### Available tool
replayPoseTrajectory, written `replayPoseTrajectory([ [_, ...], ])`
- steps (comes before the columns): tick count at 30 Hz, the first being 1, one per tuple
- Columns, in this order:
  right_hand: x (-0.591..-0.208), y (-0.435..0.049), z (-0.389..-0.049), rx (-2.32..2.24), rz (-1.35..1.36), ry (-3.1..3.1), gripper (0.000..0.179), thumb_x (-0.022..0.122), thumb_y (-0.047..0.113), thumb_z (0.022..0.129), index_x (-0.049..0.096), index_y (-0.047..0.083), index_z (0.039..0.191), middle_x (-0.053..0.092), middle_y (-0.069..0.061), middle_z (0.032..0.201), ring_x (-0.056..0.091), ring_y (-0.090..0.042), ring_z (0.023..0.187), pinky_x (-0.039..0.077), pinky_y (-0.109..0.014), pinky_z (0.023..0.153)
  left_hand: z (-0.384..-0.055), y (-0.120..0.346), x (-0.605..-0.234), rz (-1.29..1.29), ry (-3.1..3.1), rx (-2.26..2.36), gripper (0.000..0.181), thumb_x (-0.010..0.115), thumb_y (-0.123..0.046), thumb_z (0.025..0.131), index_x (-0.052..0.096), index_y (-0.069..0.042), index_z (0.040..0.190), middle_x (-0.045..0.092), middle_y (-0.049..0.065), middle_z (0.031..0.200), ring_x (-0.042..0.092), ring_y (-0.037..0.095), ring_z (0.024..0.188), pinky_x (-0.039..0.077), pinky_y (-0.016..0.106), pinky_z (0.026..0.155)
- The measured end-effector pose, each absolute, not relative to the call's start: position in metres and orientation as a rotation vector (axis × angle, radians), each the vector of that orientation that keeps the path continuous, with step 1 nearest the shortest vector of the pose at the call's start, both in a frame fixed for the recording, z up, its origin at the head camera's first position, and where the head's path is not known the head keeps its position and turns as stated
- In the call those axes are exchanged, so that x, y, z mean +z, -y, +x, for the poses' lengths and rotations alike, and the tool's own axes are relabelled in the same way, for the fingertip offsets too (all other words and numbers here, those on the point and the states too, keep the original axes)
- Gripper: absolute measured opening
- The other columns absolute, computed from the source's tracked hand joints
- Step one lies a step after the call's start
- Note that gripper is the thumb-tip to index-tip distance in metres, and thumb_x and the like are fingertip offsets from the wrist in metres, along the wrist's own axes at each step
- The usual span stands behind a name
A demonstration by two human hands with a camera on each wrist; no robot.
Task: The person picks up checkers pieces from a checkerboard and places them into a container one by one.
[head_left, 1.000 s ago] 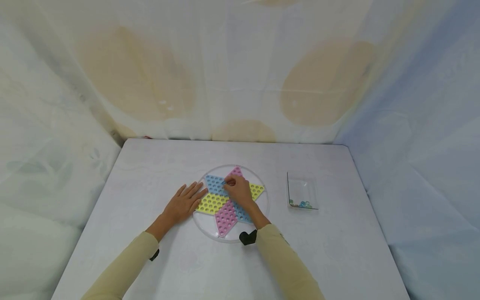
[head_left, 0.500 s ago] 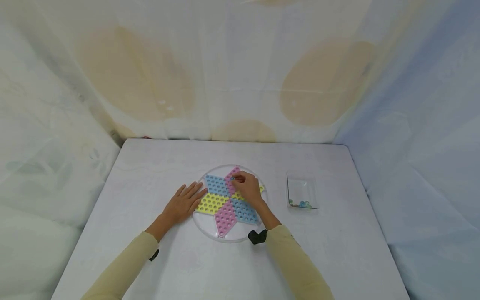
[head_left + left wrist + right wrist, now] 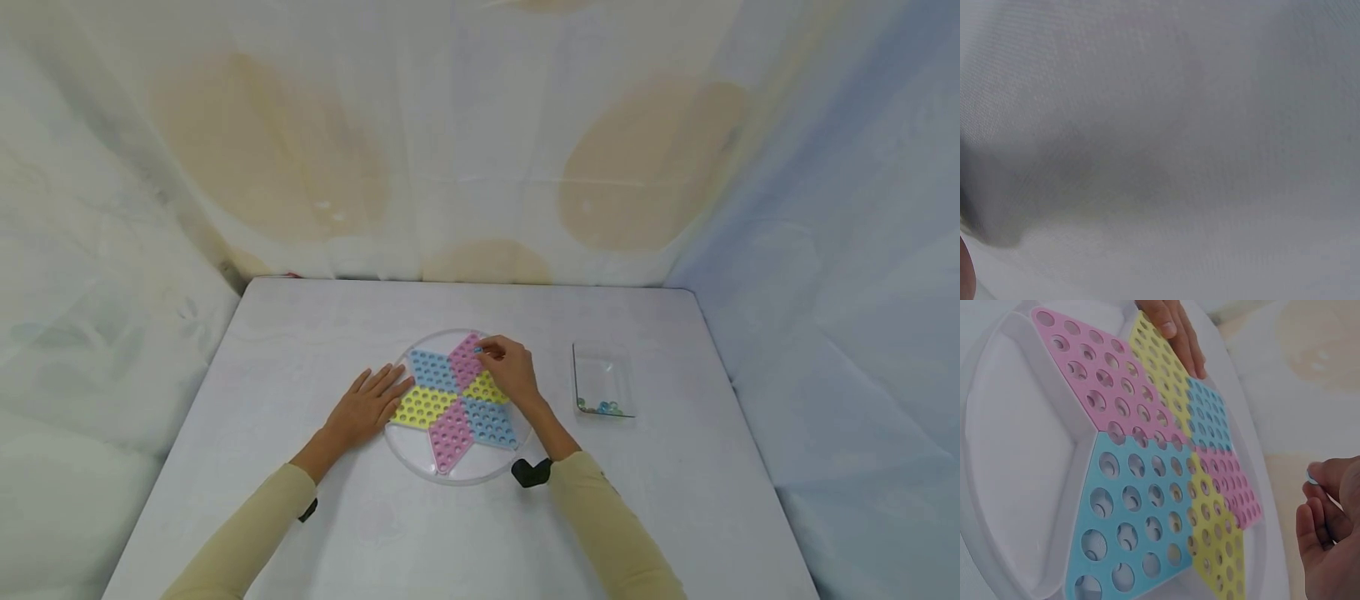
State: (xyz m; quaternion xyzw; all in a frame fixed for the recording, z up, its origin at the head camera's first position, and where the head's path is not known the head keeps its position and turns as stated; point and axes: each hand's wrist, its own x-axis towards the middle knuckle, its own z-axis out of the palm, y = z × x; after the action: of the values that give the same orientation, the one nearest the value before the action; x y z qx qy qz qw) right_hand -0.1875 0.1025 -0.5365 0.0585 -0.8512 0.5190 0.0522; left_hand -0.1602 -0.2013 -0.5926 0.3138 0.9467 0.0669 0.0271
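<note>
A round white Chinese checkers board (image 3: 411, 454) with a star of pink, yellow and blue perforated sections lies on the table. My left hand (image 3: 365, 410) lies with fingers spread at the board's left side, its fingertips touching the rim near the yellow section (image 3: 424, 407). Between the thumb and fingertips of my right hand (image 3: 512, 369) is a small light-blue marble (image 3: 1312, 479), pinched above the far pink section (image 3: 463, 360). The right wrist view shows the board close up, its holes bare. Only a sliver of finger enters the left wrist view, over blurred cloth.
To the board's right stands a clear plastic box (image 3: 604, 375) with several blue and green marbles (image 3: 606, 408) along its near side. A white cloth covers the table (image 3: 375, 533). Patterned curtains (image 3: 480, 167) hang behind and on both sides.
My right hand has moved rightward and slightly away, from over the far blue section to the far pink one, still pinching the marble. The left hand has stayed in place.
</note>
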Motion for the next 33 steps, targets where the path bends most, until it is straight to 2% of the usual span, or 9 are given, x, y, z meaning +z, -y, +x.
replayPoseTrajectory([
  [9,-0.532,-0.117,-0.184,1.539,0.223,2.547,0.02,0.073,0.006,0.09,0.073,-0.001,0.108,0.073,-0.011,0.097,0.069,-0.025,0.089,0.057,-0.037,0.08,-0.16,0.2,-0.593,0.966,-2.922,0.224,0.053,0.04,-0.036,0.107,0.035,-0.019,0.157,0.024,0.007,0.164,0.017,0.028,0.15,0.011,0.051,0.12],
  [33,-0.521,-0.186,-0.168,1.484,0.019,2.552,0.02,0.074,0.009,0.091,0.072,0.001,0.11,0.073,-0.012,0.103,0.068,-0.024,0.095,0.056,-0.036,0.084,-0.16,0.201,-0.596,0.955,-2.938,0.222,0.053,0.04,-0.036,0.107,0.035,-0.018,0.157,0.024,0.008,0.163,0.017,0.029,0.15,0.01,0.051,0.12],
])
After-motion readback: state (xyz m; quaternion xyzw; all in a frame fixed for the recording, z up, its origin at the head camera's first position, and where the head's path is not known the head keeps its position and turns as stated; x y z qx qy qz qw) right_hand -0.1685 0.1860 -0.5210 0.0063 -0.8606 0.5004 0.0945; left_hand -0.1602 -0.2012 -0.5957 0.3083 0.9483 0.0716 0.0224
